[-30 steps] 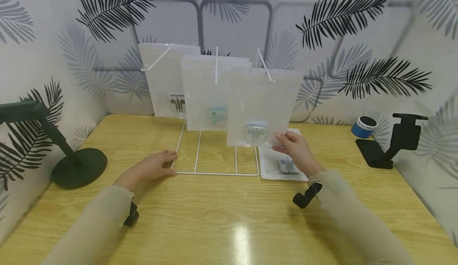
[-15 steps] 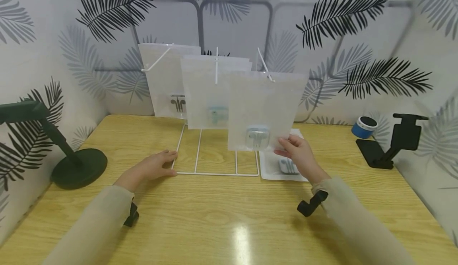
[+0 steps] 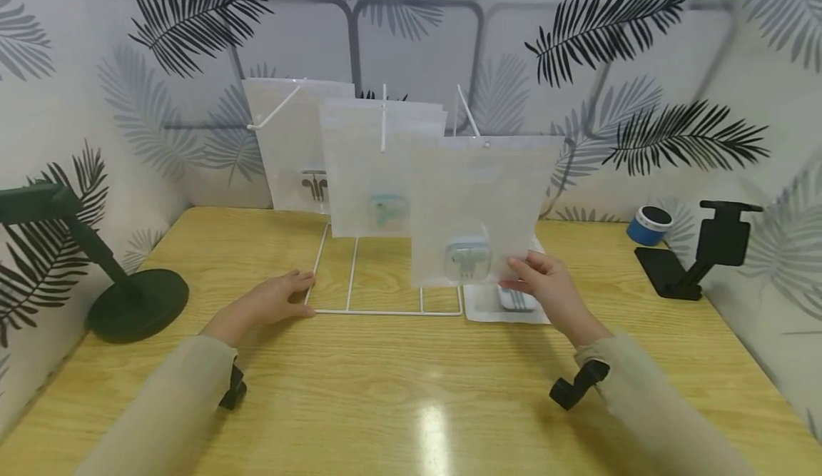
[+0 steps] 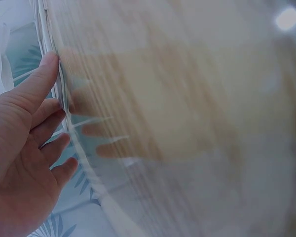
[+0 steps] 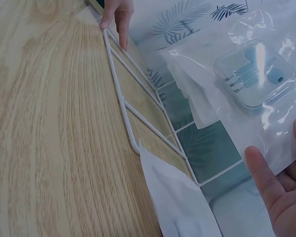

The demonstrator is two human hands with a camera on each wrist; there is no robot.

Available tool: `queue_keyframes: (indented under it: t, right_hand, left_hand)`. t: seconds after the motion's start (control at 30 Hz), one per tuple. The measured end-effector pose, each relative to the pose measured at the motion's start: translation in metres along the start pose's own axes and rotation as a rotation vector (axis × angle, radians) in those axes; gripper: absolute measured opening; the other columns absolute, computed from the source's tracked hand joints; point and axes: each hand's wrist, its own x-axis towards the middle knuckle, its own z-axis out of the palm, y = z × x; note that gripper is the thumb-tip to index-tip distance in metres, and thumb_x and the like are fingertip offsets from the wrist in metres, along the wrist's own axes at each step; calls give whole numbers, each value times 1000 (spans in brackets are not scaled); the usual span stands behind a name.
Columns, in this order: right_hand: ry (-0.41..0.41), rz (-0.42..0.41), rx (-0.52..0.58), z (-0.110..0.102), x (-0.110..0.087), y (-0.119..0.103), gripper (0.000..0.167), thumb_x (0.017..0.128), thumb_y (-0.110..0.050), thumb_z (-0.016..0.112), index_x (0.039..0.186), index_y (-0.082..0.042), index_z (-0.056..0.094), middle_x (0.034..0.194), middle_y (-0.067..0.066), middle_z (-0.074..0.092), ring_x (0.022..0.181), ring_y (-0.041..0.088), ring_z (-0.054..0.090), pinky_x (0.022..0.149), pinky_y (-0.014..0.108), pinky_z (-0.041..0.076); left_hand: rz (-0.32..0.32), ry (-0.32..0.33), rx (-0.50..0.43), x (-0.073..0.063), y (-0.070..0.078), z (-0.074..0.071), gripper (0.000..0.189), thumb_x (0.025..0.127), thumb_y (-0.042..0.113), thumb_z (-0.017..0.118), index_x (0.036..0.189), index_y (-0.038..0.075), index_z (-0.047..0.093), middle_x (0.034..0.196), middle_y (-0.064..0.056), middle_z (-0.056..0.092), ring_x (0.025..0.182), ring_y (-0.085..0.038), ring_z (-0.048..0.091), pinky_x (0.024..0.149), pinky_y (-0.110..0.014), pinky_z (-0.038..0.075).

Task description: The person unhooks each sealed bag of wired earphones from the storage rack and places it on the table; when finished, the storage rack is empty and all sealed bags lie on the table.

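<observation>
In the head view my right hand [image 3: 549, 287] pinches the lower right corner of a white-backed clear plastic packet [image 3: 488, 198] with earphones in a small clear case [image 5: 256, 74]. The packet's top hole lies right at the end of the rack's right hook [image 3: 467, 108], whose tip is hidden behind the packet. My left hand [image 3: 272, 299] rests at the front left corner of the white wire rack [image 3: 385, 312], thumb and fingertips touching its base wire. Similar packets hang on the left hook [image 3: 276, 108] and the middle hook [image 3: 384, 123].
Another earphone packet [image 3: 478, 308] lies flat on the table right of the rack base, partly behind my right hand. A dark green lamp [image 3: 138, 305] stands at the left. A black phone stand [image 3: 690, 280] and a blue-and-white round object [image 3: 650, 226] stand at the right.
My right hand has drawn the packet toward me and slightly right and down, along the right hook to its end, so the tip is now covered. The left hand stays at the rack corner.
</observation>
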Motion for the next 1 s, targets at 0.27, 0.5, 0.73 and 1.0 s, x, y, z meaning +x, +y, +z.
queue_keyframes:
  t: [0.27, 0.5, 0.73, 1.0]
  right_hand:
    - [-27, -32, 20, -15, -18, -10, 15, 94, -16, 54, 99, -17, 68, 98, -1, 64, 84, 15, 65, 79, 32, 51]
    - [-4, -75, -22, -37, -36, -20, 15, 95, -15, 53, 102, -15, 67, 97, -1, 64, 82, 14, 65, 76, 28, 52]
    - [130, -87, -56, -70, -51, -26, 13, 93, -16, 56, 102, -17, 65, 92, -1, 63, 74, 11, 64, 68, 23, 53]
    - [195, -87, -70, -121, -61, -22, 12, 93, -14, 55, 103, -15, 63, 90, -2, 64, 69, 9, 62, 60, 20, 53]
  left_hand:
    - [-3, -7, 6, -1, 0, 1, 72, 87, 33, 63, 140, -4, 31, 145, -22, 25, 133, -43, 15, 103, -58, 18]
    - [1, -8, 0, -2, 3, 0, 72, 87, 33, 63, 140, -5, 31, 145, -22, 26, 133, -43, 15, 103, -58, 18]
    - [-6, -7, -1, -1, 3, 0, 74, 87, 35, 63, 140, -4, 32, 145, -22, 26, 133, -43, 15, 103, -58, 17]
    - [7, 2, 13, 0, 1, 1, 72, 87, 34, 63, 140, -5, 32, 145, -23, 26, 132, -44, 16, 103, -58, 17]
